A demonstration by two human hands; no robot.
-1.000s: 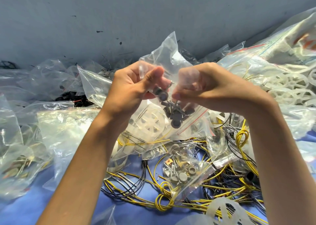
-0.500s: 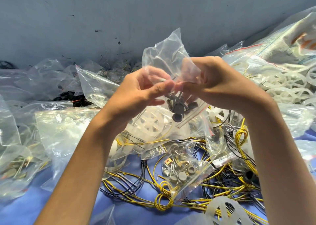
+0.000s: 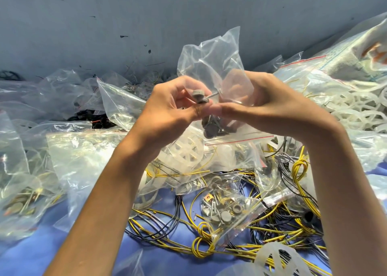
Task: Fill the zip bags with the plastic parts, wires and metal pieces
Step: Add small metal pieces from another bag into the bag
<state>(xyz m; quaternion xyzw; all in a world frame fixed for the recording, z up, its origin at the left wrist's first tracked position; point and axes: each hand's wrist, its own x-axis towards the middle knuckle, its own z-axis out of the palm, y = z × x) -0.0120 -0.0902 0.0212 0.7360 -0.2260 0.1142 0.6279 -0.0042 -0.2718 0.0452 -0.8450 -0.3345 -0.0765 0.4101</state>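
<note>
**Fig. Both hands hold a clear zip bag above the surface centre.**
Near edge: white plastic wheel [image 3: 274, 259] and yellow/black wires [image 3: 201, 248] on the blue surface [image 3: 23, 261], w/ a small zip bag of metal pieces [image 3: 228, 210] lying on them. Centre: left hand [image 3: 173, 106] & right hand [image 3: 270, 106], fingers curled, thumbs touching, pinch the held zip bag [image 3: 209, 66]. Grey metal pieces [image 3: 213, 125] sit bunched just above its red strip. A grey-headed screw [image 3: 200, 95] is at the left fingertips. Far right: large bag of white wheels [image 3: 356, 108]. Far edge: more bags vs. the grey wall [image 3: 125, 13].
</note>
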